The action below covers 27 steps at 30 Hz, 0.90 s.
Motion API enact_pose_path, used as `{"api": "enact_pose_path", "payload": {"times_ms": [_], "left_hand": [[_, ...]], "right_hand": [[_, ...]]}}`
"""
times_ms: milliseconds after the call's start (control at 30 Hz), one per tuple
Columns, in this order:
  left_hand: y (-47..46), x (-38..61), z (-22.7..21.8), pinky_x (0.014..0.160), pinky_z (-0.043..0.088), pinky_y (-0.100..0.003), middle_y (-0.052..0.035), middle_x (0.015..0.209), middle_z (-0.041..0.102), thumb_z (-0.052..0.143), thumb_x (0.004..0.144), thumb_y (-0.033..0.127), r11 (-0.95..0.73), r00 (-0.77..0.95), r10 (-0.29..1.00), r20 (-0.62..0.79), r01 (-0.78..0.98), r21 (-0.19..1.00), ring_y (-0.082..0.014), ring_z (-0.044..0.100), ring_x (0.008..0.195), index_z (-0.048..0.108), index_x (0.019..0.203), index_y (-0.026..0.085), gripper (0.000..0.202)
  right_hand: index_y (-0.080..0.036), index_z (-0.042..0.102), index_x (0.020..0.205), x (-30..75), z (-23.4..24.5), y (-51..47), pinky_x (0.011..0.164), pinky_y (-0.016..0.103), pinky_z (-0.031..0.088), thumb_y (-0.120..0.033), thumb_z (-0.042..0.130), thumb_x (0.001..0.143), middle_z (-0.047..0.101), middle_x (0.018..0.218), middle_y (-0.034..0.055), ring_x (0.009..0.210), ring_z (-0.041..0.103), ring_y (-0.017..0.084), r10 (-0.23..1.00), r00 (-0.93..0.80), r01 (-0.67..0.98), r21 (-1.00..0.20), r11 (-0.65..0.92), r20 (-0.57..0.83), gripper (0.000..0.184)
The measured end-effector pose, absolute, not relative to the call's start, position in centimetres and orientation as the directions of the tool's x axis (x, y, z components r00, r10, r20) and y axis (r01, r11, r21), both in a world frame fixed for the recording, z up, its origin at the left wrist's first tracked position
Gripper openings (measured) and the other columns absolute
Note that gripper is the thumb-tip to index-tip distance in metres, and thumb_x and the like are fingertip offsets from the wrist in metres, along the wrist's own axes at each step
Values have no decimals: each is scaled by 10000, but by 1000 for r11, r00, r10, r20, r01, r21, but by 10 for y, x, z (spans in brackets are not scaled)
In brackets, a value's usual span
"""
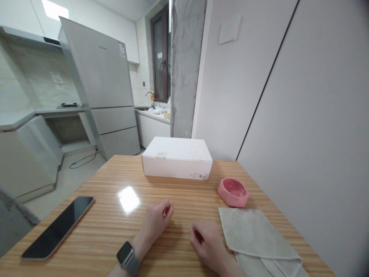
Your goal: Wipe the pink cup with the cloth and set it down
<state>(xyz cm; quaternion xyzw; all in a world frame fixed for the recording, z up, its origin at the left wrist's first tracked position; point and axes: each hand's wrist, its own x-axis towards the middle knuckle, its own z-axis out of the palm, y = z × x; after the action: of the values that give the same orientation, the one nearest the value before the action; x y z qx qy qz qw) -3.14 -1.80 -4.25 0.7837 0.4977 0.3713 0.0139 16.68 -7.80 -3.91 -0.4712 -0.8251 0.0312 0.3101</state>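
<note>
Note right hand [209,243] just left of cloth [256,232], left hand [157,221] farther left, fingers loosely curled on nothing visible. Could snag cloth with right wrist, shoving pink ashtray [234,193] just beyond. By pushing hard, could slide white box [177,159], farther beyond cloth and leftward, off table [184,196].

On the table [100,234], twelve at the far edge: box [177,157] at twelve; ashtray [233,192] at two; cloth [256,231] at four, before the ashtray; phone [60,227] at nine. Near the centre: left hand [155,219] at seven, watch [127,256] on its wrist; right hand [209,242] at five, between left hand and cloth. Beyond: refrigerator [100,69] at eleven; pillar [187,69] at twelve, behind the box.
</note>
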Motion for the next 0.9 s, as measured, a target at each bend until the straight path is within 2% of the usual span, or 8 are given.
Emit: {"api": "enact_pose_path", "payload": {"times_ms": [667, 767, 900], "left_hand": [[-16, -32, -47, 489, 287, -206, 49, 499, 485, 412, 905, 258, -490, 225, 808, 544, 770, 409, -75, 434, 450, 445, 584, 196, 329], [-16, -32, -47, 487, 285, -208, 47, 498, 487, 416, 903, 261, -490, 223, 809, 544, 767, 414, -77, 434, 449, 449, 583, 196, 328], [-15, -34, -47, 486, 284, -209, 51, 490, 480, 421, 903, 265, -487, 210, 809, 549, 763, 426, -77, 443, 447, 449, 586, 197, 325]], "right_hand": [[-210, 396, 630, 169, -34, -78, 540, 237, 262, -155, 435, 832, 498, 562, -38, 527, 468, 100, 755, -357, 749, -314, 583, 550, 214], [-213, 405, 618, 168, -32, -77, 521, 233, 273, -165, 432, 839, 485, 545, -39, 505, 463, 99, 749, -309, 736, -352, 579, 586, 227], [-217, 441, 625, 178, -22, -76, 494, 222, 322, -225, 417, 888, 480, 532, -40, 480, 466, 103, 766, -102, 710, -493, 503, 634, 264]]}}
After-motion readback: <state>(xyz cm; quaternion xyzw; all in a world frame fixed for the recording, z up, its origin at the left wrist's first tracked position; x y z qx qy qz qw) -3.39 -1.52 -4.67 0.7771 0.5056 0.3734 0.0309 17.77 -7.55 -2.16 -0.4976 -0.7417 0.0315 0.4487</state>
